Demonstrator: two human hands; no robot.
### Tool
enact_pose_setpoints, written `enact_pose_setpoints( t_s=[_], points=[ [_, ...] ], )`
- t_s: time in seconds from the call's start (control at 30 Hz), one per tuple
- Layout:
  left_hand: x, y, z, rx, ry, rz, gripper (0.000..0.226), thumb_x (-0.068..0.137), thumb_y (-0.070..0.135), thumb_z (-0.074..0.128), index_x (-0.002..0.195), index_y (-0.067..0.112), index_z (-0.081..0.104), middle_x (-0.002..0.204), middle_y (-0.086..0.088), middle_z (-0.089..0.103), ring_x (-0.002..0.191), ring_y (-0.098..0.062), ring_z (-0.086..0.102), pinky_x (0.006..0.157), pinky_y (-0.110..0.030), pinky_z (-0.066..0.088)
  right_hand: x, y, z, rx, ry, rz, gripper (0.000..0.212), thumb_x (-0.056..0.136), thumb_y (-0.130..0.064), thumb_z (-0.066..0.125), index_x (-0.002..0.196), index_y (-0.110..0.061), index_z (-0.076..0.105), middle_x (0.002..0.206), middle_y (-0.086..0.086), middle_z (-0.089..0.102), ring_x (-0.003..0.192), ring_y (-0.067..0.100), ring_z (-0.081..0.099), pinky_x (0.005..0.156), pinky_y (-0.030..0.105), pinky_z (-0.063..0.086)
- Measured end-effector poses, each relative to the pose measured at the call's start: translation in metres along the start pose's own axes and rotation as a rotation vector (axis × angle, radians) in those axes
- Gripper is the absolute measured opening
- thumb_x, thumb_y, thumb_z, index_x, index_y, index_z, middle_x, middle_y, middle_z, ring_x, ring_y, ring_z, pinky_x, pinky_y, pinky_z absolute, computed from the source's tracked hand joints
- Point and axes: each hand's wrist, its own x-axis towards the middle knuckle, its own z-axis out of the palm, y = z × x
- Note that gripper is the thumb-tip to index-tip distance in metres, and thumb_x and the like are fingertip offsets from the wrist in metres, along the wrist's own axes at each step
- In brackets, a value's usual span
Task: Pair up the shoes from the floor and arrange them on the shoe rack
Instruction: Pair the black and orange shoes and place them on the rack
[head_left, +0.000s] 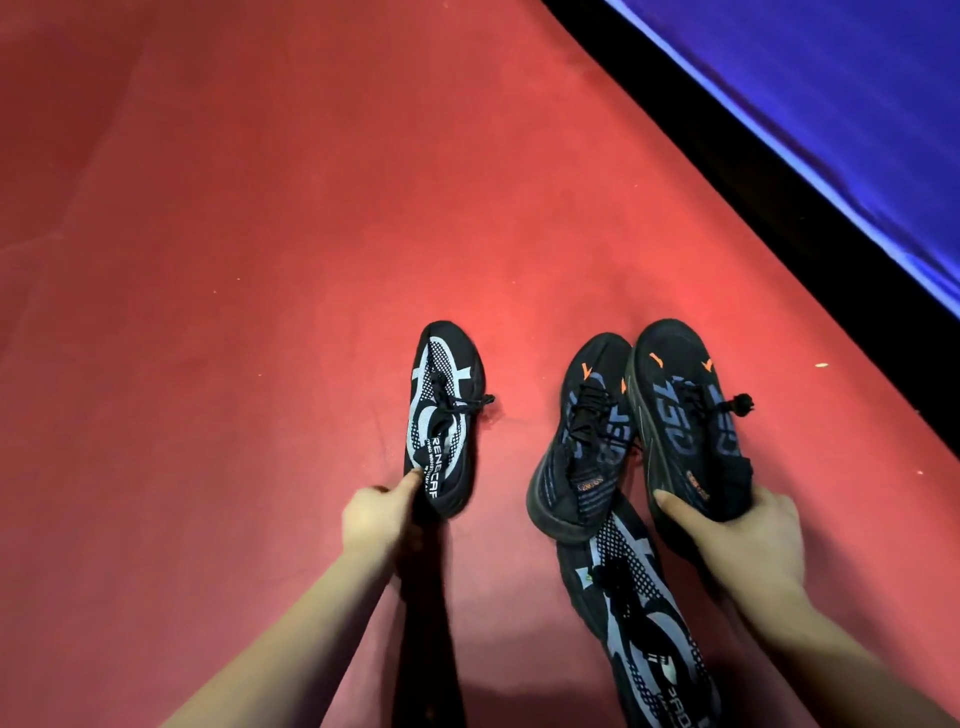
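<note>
the red floor (260, 208) lies wide open ahead and to my left; a black strip (727, 156) and a blue surface (857, 104) edge it on the right. four shoes, two of each kind. my left hand (382, 519) grips a white-patterned shoe (447, 415) by the heel; the second white-patterned shoe (639, 623) lies by my right arm. my right hand (743, 535) grips an orange-marked shoe (691, 415) by the heel, touching the second orange-marked shoe (582, 441).

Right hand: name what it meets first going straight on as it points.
The right hand would probably meet the loose orange-marked shoe beside the gripped shoe; depth unclear.
</note>
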Motion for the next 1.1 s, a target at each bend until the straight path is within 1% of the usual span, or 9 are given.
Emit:
enact_pose_setpoints(
  t_s=[0.17, 0.27, 0.37, 0.53, 0.63, 0.7, 0.83, 0.97, 1.1],
  points=[
    [-0.027, 0.024, 0.006, 0.291, 0.383, 0.511, 0.028, 0.088, 0.035, 0.056, 0.083, 0.008, 0.049, 0.089, -0.013, 0.058, 0.084, -0.035, 0.057, 0.069, -0.037, 0.042, 0.012, -0.014, -0.01, 0.002, 0.063, 0.056, 0.082, 0.042, -0.073, 0.072, 0.093, -0.01, 0.064, 0.093, 0.012, 0.064, 0.092, 0.033, 0.062, 0.081, 0.044, 0.054],
    [-0.056, 0.039, 0.037, 0.378, 0.136, 0.806, 0.028, 0.087, 0.039, 0.059, 0.096, 0.013, 0.058, 0.098, -0.006, 0.06, 0.091, -0.028, 0.059, 0.076, -0.033, 0.044, 0.015, -0.027, -0.015, 0.218, 0.029, 0.175, 0.069, 0.047, -0.065, 0.078, 0.094, -0.014, 0.068, 0.089, 0.006, 0.071, 0.086, 0.027, 0.067, 0.078, 0.041, 0.056],
    [-0.069, 0.048, 0.071, 0.391, -0.297, 0.621, 0.05, 0.082, 0.048, 0.063, 0.122, 0.019, 0.058, 0.114, -0.001, 0.065, 0.107, -0.022, 0.062, 0.091, -0.027, 0.047, 0.011, -0.034, -0.014, 0.322, -0.017, 0.208, 0.061, 0.047, -0.061, 0.081, 0.088, -0.017, 0.069, 0.081, 0.001, 0.073, 0.078, 0.024, 0.069, 0.076, 0.042, 0.057],
    [-0.077, 0.053, 0.095, 0.157, -0.42, 0.513, 0.048, 0.071, 0.043, 0.067, 0.115, 0.024, 0.064, 0.105, 0.003, 0.073, 0.095, -0.018, 0.069, 0.088, -0.037, 0.055, 0.009, -0.043, -0.027, 0.535, -0.035, 0.251, 0.053, 0.046, -0.055, 0.084, 0.083, -0.02, 0.072, 0.075, -0.003, 0.075, 0.074, 0.021, 0.072, 0.077, 0.046, 0.059],
    [-0.085, 0.058, 0.115, 0.133, -0.572, 0.533, 0.053, 0.069, 0.052, 0.07, 0.117, 0.031, 0.063, 0.108, -0.001, 0.069, 0.089, -0.022, 0.069, 0.086, -0.043, 0.056, 0.009, -0.054, -0.042, 0.613, -0.026, 0.159, 0.032, 0.063, -0.031, 0.085, 0.088, -0.015, 0.073, 0.073, -0.005, 0.074, 0.067, 0.007, 0.071, 0.069, 0.028, 0.06],
    [-0.086, 0.057, 0.119, -0.003, -0.633, 0.469, 0.042, 0.078, 0.037, 0.071, 0.118, 0.027, 0.061, 0.108, -0.005, 0.067, 0.074, -0.015, 0.067, 0.079, -0.039, 0.059, 0.012, -0.057, -0.051, 0.62, -0.005, 0.111, 0.032, 0.066, -0.026, 0.084, 0.092, -0.014, 0.071, 0.072, -0.009, 0.071, 0.056, -0.003, 0.065, 0.057, 0.016, 0.055],
    [-0.064, 0.045, 0.091, -0.293, -0.421, 0.251, 0.015, 0.088, 0.01, 0.062, 0.102, 0.007, 0.064, 0.077, -0.008, 0.064, 0.036, -0.004, 0.049, 0.039, -0.017, 0.044, 0.015, -0.062, -0.046, 0.392, 0.025, 0.107, 0.056, 0.048, -0.058, 0.08, 0.088, -0.02, 0.069, 0.08, -0.007, 0.071, 0.074, 0.012, 0.068, 0.074, 0.035, 0.057],
    [-0.044, 0.041, 0.054, -0.466, -0.201, 0.179, 0.018, 0.093, 0.014, 0.053, 0.076, 0.013, 0.057, 0.045, 0.004, 0.053, 0.026, -0.006, 0.039, 0.033, -0.009, 0.028, -0.002, -0.088, -0.014, 0.005, -0.029, -0.075, 0.073, 0.043, -0.074, 0.067, 0.091, -0.02, 0.066, 0.093, 0.001, 0.065, 0.087, 0.025, 0.064, 0.08, 0.037, 0.054],
    [-0.046, 0.04, 0.038, -0.445, -0.195, 0.16, 0.022, 0.098, 0.019, 0.045, 0.08, 0.011, 0.054, 0.066, -0.01, 0.051, 0.026, -0.012, 0.047, 0.031, -0.013, 0.036, -0.03, -0.111, 0.03, -0.349, -0.138, -0.216, 0.081, 0.056, -0.077, 0.06, 0.104, -0.011, 0.058, 0.107, 0.006, 0.053, 0.106, 0.028, 0.053, 0.092, 0.038, 0.045]
  ],
)
